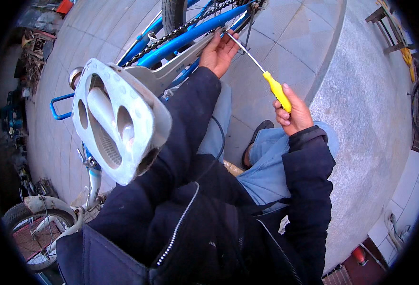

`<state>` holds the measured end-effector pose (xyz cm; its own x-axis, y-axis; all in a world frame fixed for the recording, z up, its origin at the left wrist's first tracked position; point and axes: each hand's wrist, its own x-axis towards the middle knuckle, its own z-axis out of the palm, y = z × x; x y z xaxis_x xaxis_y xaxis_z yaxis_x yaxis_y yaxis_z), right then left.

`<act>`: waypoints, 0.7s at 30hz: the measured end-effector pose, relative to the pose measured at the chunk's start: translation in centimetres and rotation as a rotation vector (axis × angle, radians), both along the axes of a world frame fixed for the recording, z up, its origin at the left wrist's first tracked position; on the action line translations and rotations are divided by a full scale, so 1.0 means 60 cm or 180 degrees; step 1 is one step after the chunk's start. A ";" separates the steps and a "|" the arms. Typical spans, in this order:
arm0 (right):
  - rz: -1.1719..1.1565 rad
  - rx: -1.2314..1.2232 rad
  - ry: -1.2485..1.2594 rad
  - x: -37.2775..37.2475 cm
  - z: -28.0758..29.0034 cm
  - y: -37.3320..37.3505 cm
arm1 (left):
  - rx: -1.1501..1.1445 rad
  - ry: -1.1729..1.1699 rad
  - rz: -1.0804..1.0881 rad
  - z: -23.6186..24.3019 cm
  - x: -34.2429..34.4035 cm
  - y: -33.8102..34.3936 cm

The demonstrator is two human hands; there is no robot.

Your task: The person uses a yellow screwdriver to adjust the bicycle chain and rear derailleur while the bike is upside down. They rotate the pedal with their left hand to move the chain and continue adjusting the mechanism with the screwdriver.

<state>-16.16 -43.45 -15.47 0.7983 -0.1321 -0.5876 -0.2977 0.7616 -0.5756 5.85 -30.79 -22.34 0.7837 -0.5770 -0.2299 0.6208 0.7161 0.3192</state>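
My right hand (pixel 292 111) is wrapped round the yellow handle of a screwdriver (pixel 277 92). Its thin metal shaft slants up and left to my left hand (pixel 220 53). There the fingers are bent and pressed together at the end of a pale chain guard (pixel 183 66), beside the screwdriver's tip. What they pinch is too small and covered to make out. Above the guard run a blue frame tube (pixel 185 43) and a dark bicycle chain (pixel 178 31). Large in front of my left arm, a light grey pedal (pixel 106 107) covers part of the sleeve.
A dark bicycle tyre (pixel 174 14) stands at the top. Another small wheel (pixel 38 228) with a pale fork is at lower left. Grey paving (pixel 285 42) lies beyond my knees, with a raised speckled slab (pixel 361 142) to the right. A small bench (pixel 389 28) is at upper right.
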 end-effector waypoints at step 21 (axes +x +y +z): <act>-0.1123 -0.0012 -0.0193 0.003 -0.025 0.004 | -0.0016 0.0016 -0.0089 -0.003 0.001 0.001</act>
